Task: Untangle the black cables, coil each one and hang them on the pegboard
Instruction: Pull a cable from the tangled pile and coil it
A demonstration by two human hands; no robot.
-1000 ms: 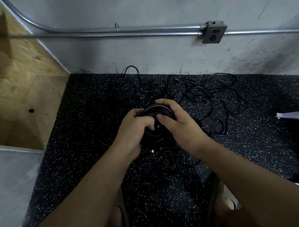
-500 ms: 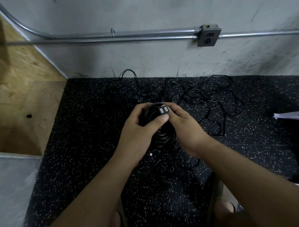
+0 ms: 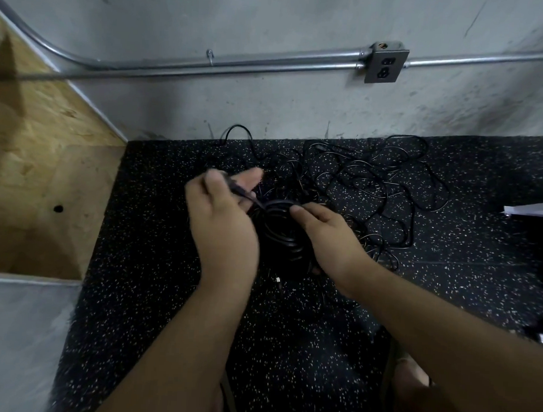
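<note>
A black coiled cable [image 3: 280, 234] hangs between my two hands above the speckled black floor mat [image 3: 156, 250]. My right hand [image 3: 331, 236] grips the coil's right side, thumb over the top loops. My left hand [image 3: 224, 216] is blurred; it pinches the cable's plug end [image 3: 238, 190] and holds it up to the left of the coil. Behind the hands a tangle of thin black cables [image 3: 367, 185] lies spread on the mat against the wall. No pegboard is in view.
A concrete wall carries metal conduit [image 3: 239, 64] and a grey outlet box [image 3: 385, 63]. A plywood box [image 3: 38, 170] stands at the left. White paper [image 3: 534, 209] lies at the right edge. My sandalled feet [image 3: 409, 377] show at the bottom.
My left hand has let go of the coil's front and pulled the plug end up and to the left. My right hand has kept its grip on the coil.
</note>
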